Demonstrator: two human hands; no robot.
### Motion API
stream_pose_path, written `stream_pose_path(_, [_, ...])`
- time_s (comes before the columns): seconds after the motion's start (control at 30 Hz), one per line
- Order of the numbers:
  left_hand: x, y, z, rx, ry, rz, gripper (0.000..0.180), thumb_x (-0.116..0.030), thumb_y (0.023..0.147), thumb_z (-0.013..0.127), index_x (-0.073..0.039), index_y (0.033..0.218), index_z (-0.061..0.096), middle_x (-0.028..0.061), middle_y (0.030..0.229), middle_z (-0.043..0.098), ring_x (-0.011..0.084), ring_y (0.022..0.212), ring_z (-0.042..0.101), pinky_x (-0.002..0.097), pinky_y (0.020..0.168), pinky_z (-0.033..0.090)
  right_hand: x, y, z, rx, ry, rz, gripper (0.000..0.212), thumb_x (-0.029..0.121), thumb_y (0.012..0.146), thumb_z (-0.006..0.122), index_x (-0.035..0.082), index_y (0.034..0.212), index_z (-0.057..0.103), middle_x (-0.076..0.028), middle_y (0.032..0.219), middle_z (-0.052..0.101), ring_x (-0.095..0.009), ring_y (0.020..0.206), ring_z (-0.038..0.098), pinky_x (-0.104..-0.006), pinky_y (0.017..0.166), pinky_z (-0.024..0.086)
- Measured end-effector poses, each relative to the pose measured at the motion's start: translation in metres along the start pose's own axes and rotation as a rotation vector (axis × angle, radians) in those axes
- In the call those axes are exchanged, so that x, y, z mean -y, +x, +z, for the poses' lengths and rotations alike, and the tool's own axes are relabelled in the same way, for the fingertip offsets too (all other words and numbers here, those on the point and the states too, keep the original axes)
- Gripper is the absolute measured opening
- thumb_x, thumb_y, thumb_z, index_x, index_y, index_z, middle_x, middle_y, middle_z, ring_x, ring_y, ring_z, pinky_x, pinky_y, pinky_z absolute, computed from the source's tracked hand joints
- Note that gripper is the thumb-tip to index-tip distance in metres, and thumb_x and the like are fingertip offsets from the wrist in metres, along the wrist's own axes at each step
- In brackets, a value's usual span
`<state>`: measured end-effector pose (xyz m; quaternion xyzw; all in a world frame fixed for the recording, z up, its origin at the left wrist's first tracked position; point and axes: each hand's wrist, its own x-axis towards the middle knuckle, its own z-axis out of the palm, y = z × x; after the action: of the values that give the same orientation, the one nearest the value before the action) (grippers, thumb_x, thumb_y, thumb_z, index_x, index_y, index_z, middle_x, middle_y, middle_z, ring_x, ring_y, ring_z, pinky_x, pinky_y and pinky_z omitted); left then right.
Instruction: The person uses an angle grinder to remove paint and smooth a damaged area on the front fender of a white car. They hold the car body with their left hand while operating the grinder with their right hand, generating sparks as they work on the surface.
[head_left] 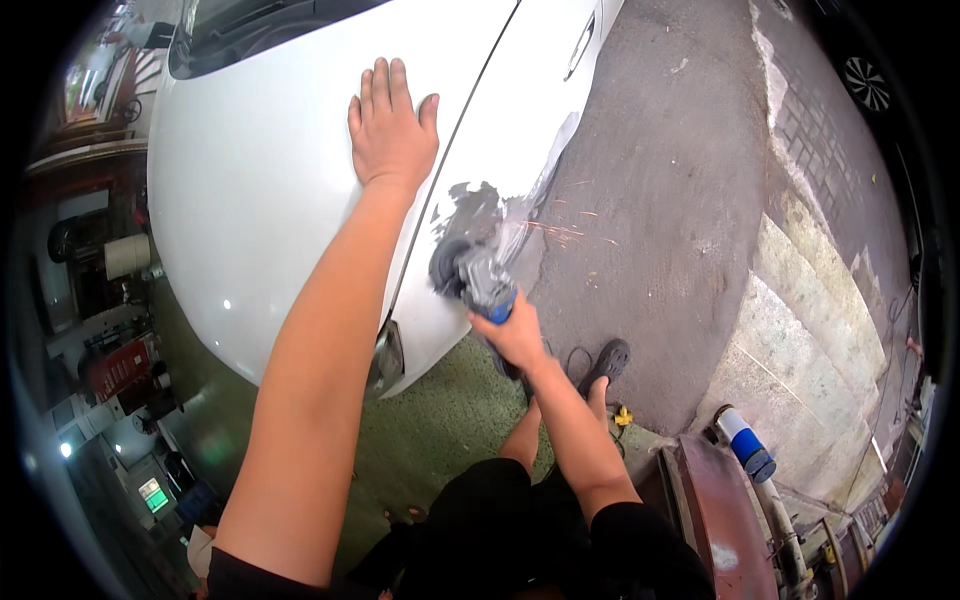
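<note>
My left hand (392,135) lies flat on the broad white panel of a car (250,180), fingers stretched toward the glass, holding nothing. My right hand (517,332) is closed round the blue and grey body of an angle grinder (487,277). The grinder's dark round disc (452,264) is at the car's side panel, just below a scraped patch of bare grey metal (470,207). Orange sparks (560,230) fly off to the right. Motion blurs the disc and grinder head, so the exact contact is hard to make out.
A car lamp (387,358) sits at the panel's lower corner. Below me are a dark shoe (606,365), a cord and a yellow plug-like piece (623,415). A blue and white cylinder (745,440) lies at lower right, beside a reddish-brown metal panel (715,520). Workshop clutter lines the left.
</note>
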<state>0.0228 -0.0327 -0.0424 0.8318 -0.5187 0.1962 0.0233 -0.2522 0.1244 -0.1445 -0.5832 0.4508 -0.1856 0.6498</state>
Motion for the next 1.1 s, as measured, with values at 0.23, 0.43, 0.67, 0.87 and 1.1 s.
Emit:
stream_pose_path(0.23, [0.004,0.006,0.003,-0.096,-0.051,0.067,0.07,-0.054,0.112,0.045,-0.008,0.164,0.04,0.0142,0.17,0.04,0.0297,0.159,0.034,0.048,0.129,0.026,0.029,0.031,-0.004,-0.091,0.141,0.003,0.074,0.037,0.08,0.091,-0.003,0.134,0.058,-0.024,0.111,0.077,-0.041,0.103,0.076,-0.0451,0.091,0.059])
stream_pose_path(0.43, [0.002,0.008,0.0,-0.072,-0.053,0.07,0.07,-0.053,0.112,0.046,-0.007,0.164,0.04,0.0143,0.17,0.041,0.0295,0.16,0.034,0.0469,0.129,0.026,0.005,0.031,-0.003,-0.039,0.151,0.069,0.083,0.042,0.079,0.092,-0.001,0.14,0.056,-0.025,0.115,0.076,-0.042,0.109,0.075,-0.0453,0.095,0.059])
stream_pose_path(0.67, [-0.002,0.006,-0.005,-0.055,-0.066,0.072,0.071,-0.053,0.111,0.046,-0.004,0.163,0.041,0.0166,0.168,0.042,0.0309,0.158,0.036,0.0479,0.129,0.027,0.004,-0.009,0.025,-0.009,0.196,0.173,0.086,0.046,0.079,0.091,0.001,0.143,0.055,-0.026,0.119,0.075,-0.044,0.115,0.072,-0.048,0.102,0.056])
stream_pose_path(0.87, [-0.006,0.007,-0.007,-0.04,-0.071,0.075,0.071,-0.052,0.112,0.044,-0.001,0.161,0.041,0.0173,0.169,0.041,0.0312,0.158,0.036,0.0463,0.129,0.028,0.0,0.029,0.005,-0.104,0.194,0.133,0.085,0.049,0.079,0.09,-0.003,0.138,0.057,-0.027,0.114,0.076,-0.045,0.109,0.073,-0.049,0.098,0.057])
stream_pose_path(1.1, [-0.001,0.004,-0.011,-0.03,-0.069,0.094,0.071,-0.049,0.111,0.047,0.0,0.161,0.04,0.0203,0.168,0.04,0.0339,0.157,0.036,0.0475,0.129,0.028,-0.006,0.0,0.024,-0.086,0.241,0.152,0.086,0.05,0.079,0.09,-0.004,0.138,0.057,-0.03,0.117,0.074,-0.046,0.113,0.072,-0.0492,0.099,0.057])
